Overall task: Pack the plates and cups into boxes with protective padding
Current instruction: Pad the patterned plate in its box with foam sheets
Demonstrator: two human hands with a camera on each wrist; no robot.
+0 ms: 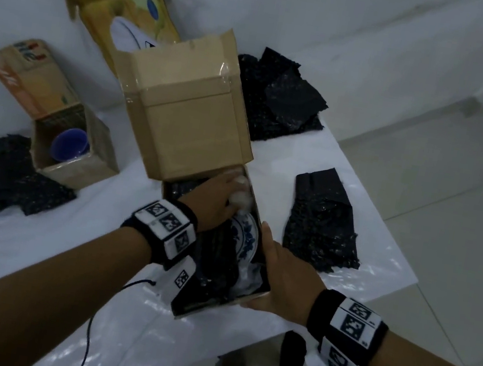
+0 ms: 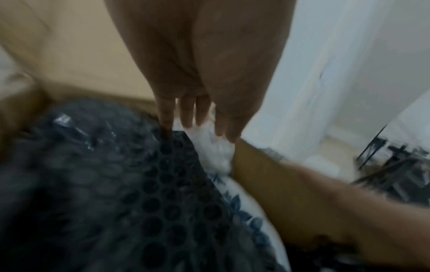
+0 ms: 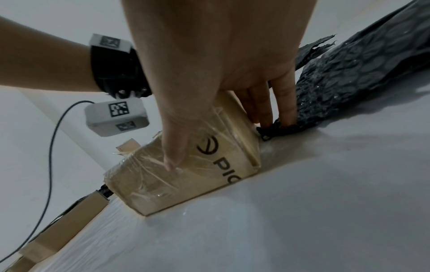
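Left hand grip presses white padding (straight-fingered); right hand steadies box.

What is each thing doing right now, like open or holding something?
Middle box: open, flap up.
Plate: on edge inside it, beside black bubble wrap.
Left hand: pressing white padding in.
Right hand: steadying the box.
Left box: open, blue cup inside.

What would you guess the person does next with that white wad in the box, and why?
Probably push the white wad further down at the box's far end. The left hand already has its fingers on it beside the blue-patterned plate, which stands on edge against black bubble wrap, while the right hand steadies the box.
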